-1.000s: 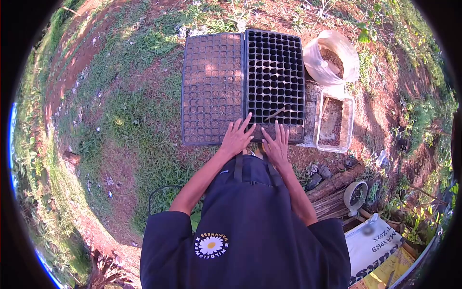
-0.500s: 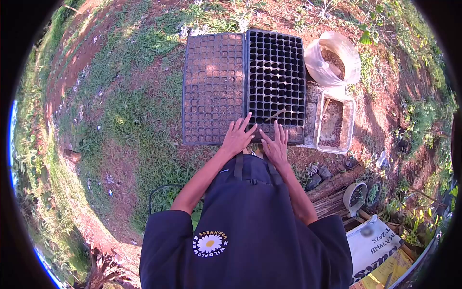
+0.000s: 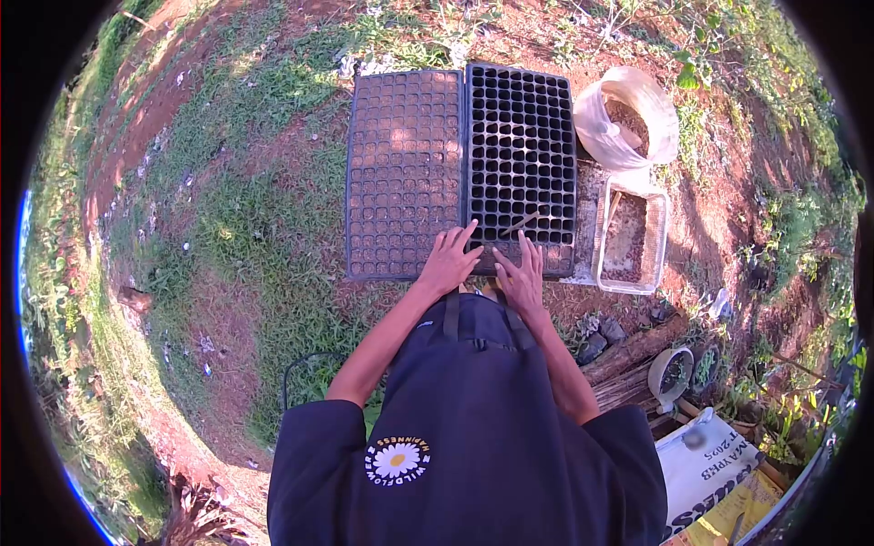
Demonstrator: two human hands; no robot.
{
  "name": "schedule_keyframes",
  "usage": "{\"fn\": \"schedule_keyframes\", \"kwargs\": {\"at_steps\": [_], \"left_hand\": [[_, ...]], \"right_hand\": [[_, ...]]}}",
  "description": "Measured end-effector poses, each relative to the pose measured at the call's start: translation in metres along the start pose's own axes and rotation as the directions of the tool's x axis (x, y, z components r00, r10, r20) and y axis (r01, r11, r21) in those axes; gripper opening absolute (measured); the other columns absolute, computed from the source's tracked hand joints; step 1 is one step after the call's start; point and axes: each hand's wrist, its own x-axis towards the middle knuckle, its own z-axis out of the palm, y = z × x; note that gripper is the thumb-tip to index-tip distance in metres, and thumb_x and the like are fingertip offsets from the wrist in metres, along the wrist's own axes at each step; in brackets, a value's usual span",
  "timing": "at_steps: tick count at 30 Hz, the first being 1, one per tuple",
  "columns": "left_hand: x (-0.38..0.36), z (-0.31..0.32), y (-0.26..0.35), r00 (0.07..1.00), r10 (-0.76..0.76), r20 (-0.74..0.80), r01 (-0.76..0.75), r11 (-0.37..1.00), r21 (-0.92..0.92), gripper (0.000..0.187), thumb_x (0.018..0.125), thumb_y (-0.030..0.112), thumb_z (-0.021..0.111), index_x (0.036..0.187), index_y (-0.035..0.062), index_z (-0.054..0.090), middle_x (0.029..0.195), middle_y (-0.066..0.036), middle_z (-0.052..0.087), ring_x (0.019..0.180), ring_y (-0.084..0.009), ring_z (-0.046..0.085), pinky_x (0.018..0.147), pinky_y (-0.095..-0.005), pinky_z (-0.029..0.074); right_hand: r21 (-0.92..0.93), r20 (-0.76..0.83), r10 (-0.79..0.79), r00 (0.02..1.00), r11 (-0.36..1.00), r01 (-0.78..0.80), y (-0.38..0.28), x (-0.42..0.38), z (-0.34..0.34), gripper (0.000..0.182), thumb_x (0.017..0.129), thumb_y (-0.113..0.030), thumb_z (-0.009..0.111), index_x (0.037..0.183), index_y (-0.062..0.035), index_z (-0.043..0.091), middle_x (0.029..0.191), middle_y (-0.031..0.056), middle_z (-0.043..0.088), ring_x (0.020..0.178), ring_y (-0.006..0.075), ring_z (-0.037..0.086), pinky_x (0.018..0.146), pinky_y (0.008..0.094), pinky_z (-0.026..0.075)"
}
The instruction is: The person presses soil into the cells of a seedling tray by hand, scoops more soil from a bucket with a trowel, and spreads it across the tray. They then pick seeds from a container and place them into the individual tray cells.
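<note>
Two black seedling trays lie side by side on the ground. The left seedling tray [image 3: 405, 173] has its cells filled with brown soil. In the right seedling tray [image 3: 523, 136] most cells look dark and hollow, while the near rows hold soil. A short thin stick [image 3: 521, 223] rests across its cells. My left hand [image 3: 450, 261] is over the near edge where the trays meet, fingers spread. Beside it, my right hand [image 3: 522, 278] is at the near edge of the right tray, fingers also apart. Neither hand shows anything held; the fingertips' exact contact is too small to tell.
Right of the trays stand a whitish round container [image 3: 669, 118] with brown material inside and a clear rectangular plastic tub [image 3: 663, 246] holding a stick and some dark material. Farther right and nearer are logs [image 3: 633, 350], a small pot [image 3: 671, 378] and a printed white sack [image 3: 696, 464].
The trays and containers sit slightly lower in the view, as the camera has tilted a little. Both hands stay in nearly the same place with fingers spread.
</note>
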Motion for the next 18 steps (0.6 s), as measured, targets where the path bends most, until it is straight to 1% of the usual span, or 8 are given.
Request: {"fn": "schedule_keyframes", "kwargs": {"at_steps": [2, 4, 5, 6, 8, 9, 12, 18], "left_hand": [[0.0, -0.002, 0.0, 1.0, 0.025, -0.006, -0.025, 0.999, -0.034, 0.028, 0.088, 0.024, 0.066, 0.114, 0.0144, 0.07, 0.153, -0.012, 0.038, 0.132, -0.0319, 0.04, 0.109, -0.0473, 0.031], [0.003, -0.006, 0.001, 0.999, 0.035, 0.017, -0.034, 0.998, -0.056, 0.018, 0.086, 0.021, 0.068, 0.102, 0.0128, 0.071, 0.144, -0.01, 0.046, 0.131, -0.0307, 0.04, 0.109, -0.0477, 0.031], [0.005, -0.008, 0.003, 0.999, 0.034, -0.016, -0.035, 0.997, -0.074, 0.014, 0.086, 0.021, 0.068, 0.096, 0.0114, 0.07, 0.136, -0.008, 0.052, 0.13, -0.0296, 0.042, 0.108, -0.0477, 0.03], [0.006, -0.007, 0.004, 0.998, 0.052, -0.029, -0.054, 0.996, -0.067, 0.014, 0.086, 0.021, 0.068, 0.096, 0.0114, 0.07, 0.136, -0.008, 0.052, 0.13, -0.0296, 0.042, 0.108, -0.0477, 0.03], [0.008, -0.002, 0.005, 0.997, -0.004, -0.073, -0.006, 0.989, -0.145, 0.014, 0.089, 0.021, 0.065, 0.092, 0.0084, 0.069, 0.131, -0.009, 0.055, 0.128, -0.0289, 0.044, 0.108, -0.048, 0.031], [0.01, -0.005, 0.009, 0.993, -0.021, -0.115, 0.004, 0.99, -0.141, 0.016, 0.09, 0.023, 0.065, 0.091, 0.0083, 0.07, 0.125, -0.008, 0.058, 0.125, -0.0272, 0.046, 0.106, -0.0474, 0.031], [0.015, -0.005, 0.011, 0.987, -0.101, -0.126, 0.073, 0.975, -0.212, 0.017, 0.09, 0.025, 0.065, 0.092, 0.0087, 0.07, 0.122, -0.006, 0.059, 0.123, -0.0264, 0.048, 0.105, -0.047, 0.032], [0.029, 0.002, 0.017, 0.972, -0.137, -0.188, 0.096, 0.973, -0.212, 0.016, 0.088, 0.025, 0.069, 0.091, 0.0096, 0.071, 0.116, -0.005, 0.061, 0.117, -0.0252, 0.051, 0.101, -0.0437, 0.033]], "right_hand": [[0.062, -0.053, 0.022, 0.998, 0.998, -0.018, 0.002, 0.001, -0.004, 0.036, 0.091, -0.02, 0.063, 0.127, -0.0189, 0.068, 0.151, 0.0203, 0.037, 0.138, 0.0392, 0.036, 0.117, 0.0527, 0.023], [0.137, -0.159, 0.139, 0.977, 0.984, -0.118, 0.008, 0.004, -0.008, 0.033, 0.09, -0.009, 0.062, 0.122, -0.0135, 0.069, 0.137, 0.0203, 0.048, 0.128, 0.0383, 0.045, 0.109, 0.0479, 0.035], [0.102, -0.234, 0.127, 0.964, 0.989, -0.106, 0.011, 0.005, -0.011, 0.033, 0.088, -0.007, 0.063, 0.12, -0.012, 0.068, 0.124, 0.0168, 0.056, 0.114, 0.0344, 0.053, 0.1, 0.0464, 0.039], [0.095, -0.255, 0.124, 0.959, 0.99, -0.103, 0.015, 0.006, -0.014, 0.033, 0.088, -0.007, 0.063, 0.12, -0.012, 0.068, 0.124, 0.0168, 0.056, 0.114, 0.0344, 0.053, 0.1, 0.0464, 0.039], [0.249, -0.162, 0.32, 0.934, 0.929, -0.275, 0.025, 0.005, -0.022, 0.032, 0.088, -0.006, 0.062, 0.12, -0.0111, 0.068, 0.115, 0.015, 0.058, 0.104, 0.0315, 0.055, 0.094, 0.0433, 0.042], [0.241, -0.221, 0.282, 0.934, 0.943, -0.228, 0.032, 0.007, -0.026, 0.031, 0.089, -0.005, 0.062, 0.119, -0.0103, 0.068, 0.103, 0.0125, 0.061, 0.094, 0.0294, 0.056, 0.09, 0.0423, 0.043], [0.282, -0.293, 0.335, 0.895, 0.925, -0.254, 0.041, 0.019, -0.053, 0.029, 0.09, -0.002, 0.06, 0.117, -0.0083, 0.069, 0.096, 0.0126, 0.065, 0.089, 0.0284, 0.058, 0.088, 0.04, 0.045], [0.096, -0.546, 0.286, 0.787, 0.955, -0.28, 0.096, 0.083, -0.118, 0.022, 0.091, -0.004, 0.059, 0.111, -0.0062, 0.069, 0.103, 0.0121, 0.07, 0.097, 0.0288, 0.061, 0.091, 0.0419, 0.047]]}}
